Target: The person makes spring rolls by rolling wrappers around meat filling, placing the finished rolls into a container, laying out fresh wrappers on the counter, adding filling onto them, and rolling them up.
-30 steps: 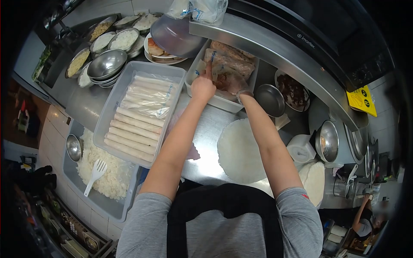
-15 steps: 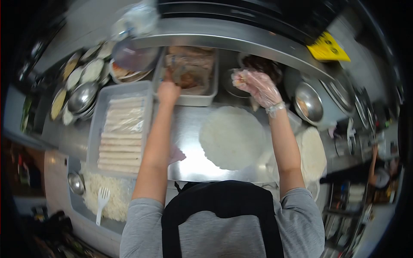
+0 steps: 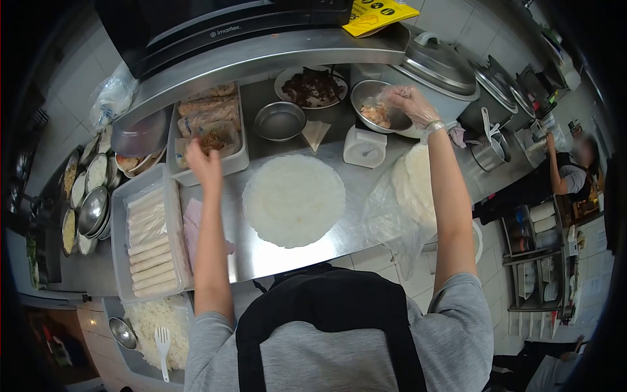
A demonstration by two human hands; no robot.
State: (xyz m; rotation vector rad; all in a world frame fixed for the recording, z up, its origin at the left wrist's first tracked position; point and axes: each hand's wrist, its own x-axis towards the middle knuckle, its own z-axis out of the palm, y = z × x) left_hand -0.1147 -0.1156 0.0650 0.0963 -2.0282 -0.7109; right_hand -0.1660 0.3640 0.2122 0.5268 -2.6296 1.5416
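My bare left hand [image 3: 205, 162] is at the front of a plastic bin [image 3: 243, 134], its fingers closed on the edge of an open plastic bag [image 3: 226, 132] with brown filling in it. My right hand [image 3: 411, 104], in a clear plastic glove, is over the right rim of a metal bowl [image 3: 363, 91] holding pale shredded food [image 3: 376, 116]. Its fingers are curled together, and what they hold, if anything, is hidden. A round, pale wrapper sheet [image 3: 294, 201] lies flat on the steel table between my arms.
Left stands a tub of white rolls [image 3: 153, 264]; below it, a tray of white shreds with a fork [image 3: 162, 346]. A small scale [image 3: 365, 147], an empty metal pan [image 3: 280, 121] and stacked wrappers [image 3: 415, 186] are near my right arm. A person [image 3: 568, 170] stands far right.
My view has swung right. My right hand has moved from near the metal pan to the bowl of shredded food. My left hand stays at the bin.
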